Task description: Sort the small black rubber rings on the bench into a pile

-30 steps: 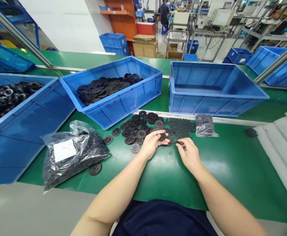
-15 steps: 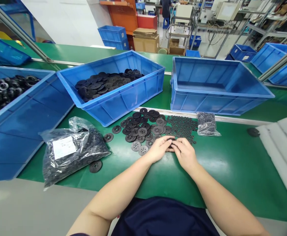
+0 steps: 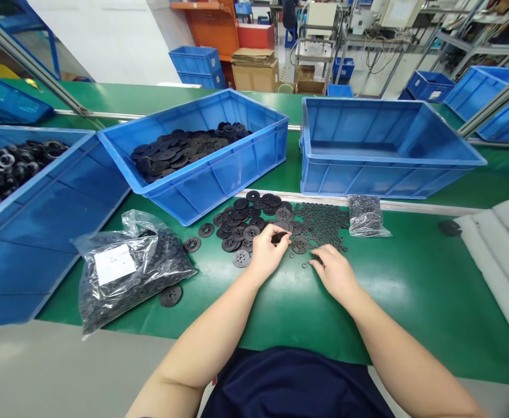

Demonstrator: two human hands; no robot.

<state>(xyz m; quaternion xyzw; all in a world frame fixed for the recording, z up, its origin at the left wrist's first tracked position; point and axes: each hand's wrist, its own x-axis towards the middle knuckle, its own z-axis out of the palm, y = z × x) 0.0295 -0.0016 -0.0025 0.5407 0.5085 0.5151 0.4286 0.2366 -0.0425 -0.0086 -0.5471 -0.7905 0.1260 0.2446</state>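
My left hand (image 3: 268, 251) pinches a black disc (image 3: 280, 237), tilted nearly edge-on, just above the right side of a heap of similar discs (image 3: 237, 232). My right hand (image 3: 333, 273) is low over the green table, thumb and forefinger slightly apart, at the near edge of many small black rings (image 3: 324, 220). One flat disc with holes (image 3: 299, 245) lies between my hands. Close to my right fingertips is a loose small ring (image 3: 304, 265). Whether those fingertips touch another ring is too small to tell.
A blue bin of black discs (image 3: 210, 188) stands behind the heap, beside another blue bin (image 3: 385, 177). A clear bag of black parts (image 3: 150, 284) lies left, a smaller bag (image 3: 365, 216) right. White foam sheets (image 3: 498, 244) line the right edge.
My hands were together around a disc; now they are apart. The left has moved left with a disc in its fingers. A disc and small rings show on the table between them.
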